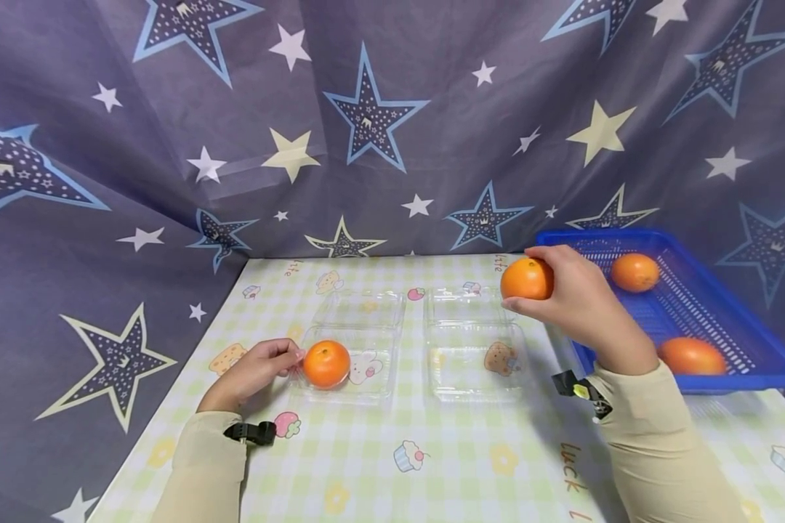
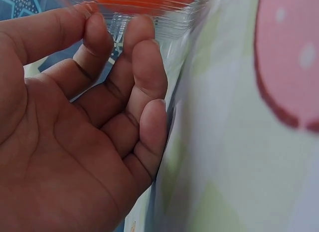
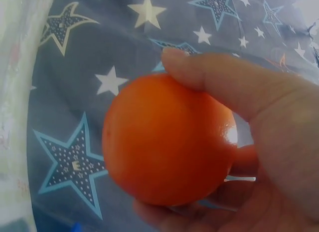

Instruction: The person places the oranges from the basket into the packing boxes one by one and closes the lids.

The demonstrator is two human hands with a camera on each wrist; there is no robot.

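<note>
nearest, the left hand (image 1: 262, 367) pinches the side rim of the left clear plastic clamshell (image 1: 374, 392) between thumb and forefinger, other fingers loosely bent, seemingly to steady so light a tray; the first orange (image 1: 326, 364) sits in its near half, close to those fingertips. beside it, the right clamshell (image 1: 461, 374) lies unfolded too, the checked tablecloth (image 1: 353, 454) showing through. a little farther, the right hand (image 1: 578, 298) holds the second orange (image 1: 525, 279) in the air by that clamshell's far right corner, thumb and fingers on opposite sides, a grip that suits smooth, round fruit. to the right, the blue slotted basket (image 1: 765, 380) contains a near orange (image 1: 692, 356), partly behind the right wrist, and a far orange (image 1: 635, 272). behind hangs a star-print curtain (image 1: 392, 196).
</note>
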